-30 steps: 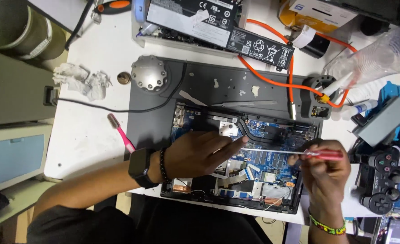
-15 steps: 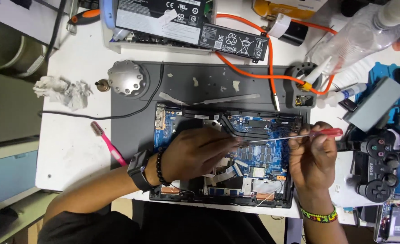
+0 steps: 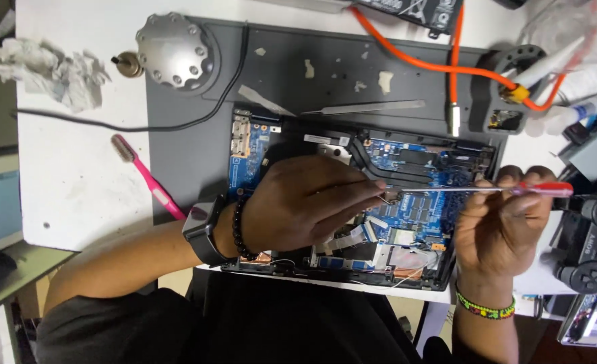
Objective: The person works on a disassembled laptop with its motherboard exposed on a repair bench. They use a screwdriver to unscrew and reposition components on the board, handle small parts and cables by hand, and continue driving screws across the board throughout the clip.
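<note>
The opened laptop (image 3: 352, 202) lies on a dark grey mat (image 3: 352, 74), and its blue circuit board is uncovered. At the near edge of the laptop, the person's two forearms come in over the frame. The left hand (image 3: 305, 205) rests on the middle of the board, palm down, with a smartwatch (image 3: 201, 226) and a bead bracelet (image 3: 240, 226) on the wrist. Its fingers are curled together and point to the right; between the fingertips I see something thin and dark, but it is too small to name, so I cannot tell if the hand really grips it. The right hand (image 3: 497, 229) is at the right end of the laptop — it is closed around a screwdriver (image 3: 487, 190) with a red handle. The metal shaft lies nearly level over the board, and the tip meets the left fingertips near the black heat pipe (image 3: 379, 168).

To the left of the laptop, a pink toothbrush (image 3: 147, 176) lies half on the mat, half on the white table (image 3: 76, 195). To the right of it sits a black game controller (image 3: 591, 246).

Beyond the laptop, metal tweezers (image 3: 366, 108) lie on the mat, and an orange cable (image 3: 433, 64) crosses above them. Further left of these stands a round silver metal part (image 3: 172, 50) — next to it a small brass piece (image 3: 129, 65) and crumpled tissue (image 3: 46, 71).
</note>
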